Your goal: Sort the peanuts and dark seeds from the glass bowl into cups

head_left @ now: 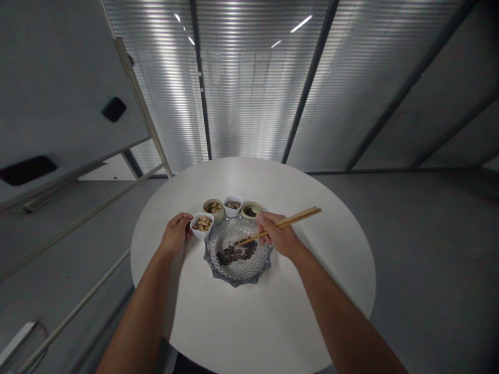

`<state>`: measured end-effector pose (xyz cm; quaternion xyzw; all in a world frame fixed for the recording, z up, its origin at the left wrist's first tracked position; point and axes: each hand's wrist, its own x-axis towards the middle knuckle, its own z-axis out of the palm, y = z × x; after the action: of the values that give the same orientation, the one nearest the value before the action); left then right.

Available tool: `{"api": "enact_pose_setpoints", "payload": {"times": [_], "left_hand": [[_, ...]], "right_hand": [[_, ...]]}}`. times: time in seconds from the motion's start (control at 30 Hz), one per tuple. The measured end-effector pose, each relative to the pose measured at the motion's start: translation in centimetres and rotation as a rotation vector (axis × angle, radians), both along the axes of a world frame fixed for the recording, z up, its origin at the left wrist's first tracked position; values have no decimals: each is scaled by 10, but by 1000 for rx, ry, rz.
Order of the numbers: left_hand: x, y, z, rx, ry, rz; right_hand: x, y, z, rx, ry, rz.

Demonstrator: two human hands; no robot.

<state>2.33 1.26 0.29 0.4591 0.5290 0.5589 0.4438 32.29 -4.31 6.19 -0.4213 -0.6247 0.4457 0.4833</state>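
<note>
Right hand [279, 235] closed on pale wooden chopsticks [298, 216], tips over dark oval beans [237, 253] in scalloped clear-glass bowl [235, 280] on round white table [241, 322]. Left hand [176, 235] half-curled at side of small white square bowl [200, 235] of tan nuts [202, 224]; cannot tell whether it grips.

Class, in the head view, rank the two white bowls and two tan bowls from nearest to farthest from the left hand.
1. Front white bowl, beside the left hand
2. Left tan bowl, behind that
3. Back white bowl, between tan bowls
4. Right tan bowl, rightmost
</note>
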Motion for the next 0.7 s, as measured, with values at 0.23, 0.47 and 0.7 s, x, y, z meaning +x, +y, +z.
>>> {"api": "enact_pose_setpoints", "payload": {"times": [0.23, 0.47, 0.7], "left_hand": [[-1, 0, 0, -6, 0, -15], [-1, -1, 0, -13, -9, -17], [1, -1, 4, -8, -20, -14]], "right_hand": [[5, -2, 10, 88, 41, -101], [2, -1, 7, 39, 70, -46], [-5, -1, -1, -33, 58, 20]]}}
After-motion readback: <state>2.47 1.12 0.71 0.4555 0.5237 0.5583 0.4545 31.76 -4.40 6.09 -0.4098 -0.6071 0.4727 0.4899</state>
